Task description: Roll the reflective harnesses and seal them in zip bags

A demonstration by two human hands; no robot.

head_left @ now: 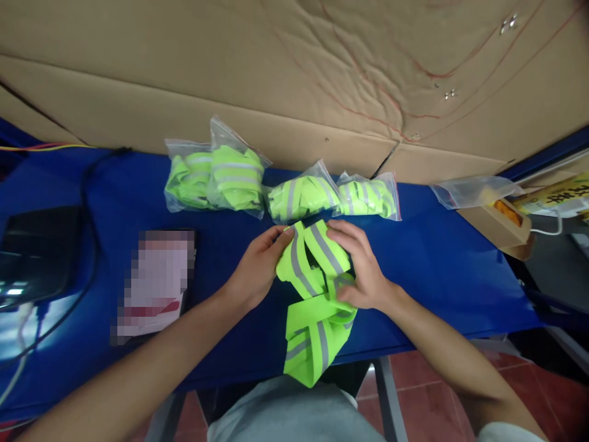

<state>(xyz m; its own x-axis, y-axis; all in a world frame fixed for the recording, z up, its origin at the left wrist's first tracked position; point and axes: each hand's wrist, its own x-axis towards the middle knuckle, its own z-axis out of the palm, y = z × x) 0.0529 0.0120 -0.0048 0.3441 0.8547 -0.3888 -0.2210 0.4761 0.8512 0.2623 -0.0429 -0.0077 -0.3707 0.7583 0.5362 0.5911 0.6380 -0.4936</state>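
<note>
My left hand [260, 264] is nearly closed, pinching the green straps [309, 310]. My right hand [370, 276] curls wider, thumb and fingers apart, gripping their other side. Loops hang by the near edge of the table [423, 258]. If my grip slips, they could fall down; loose loops could tangle.
</note>
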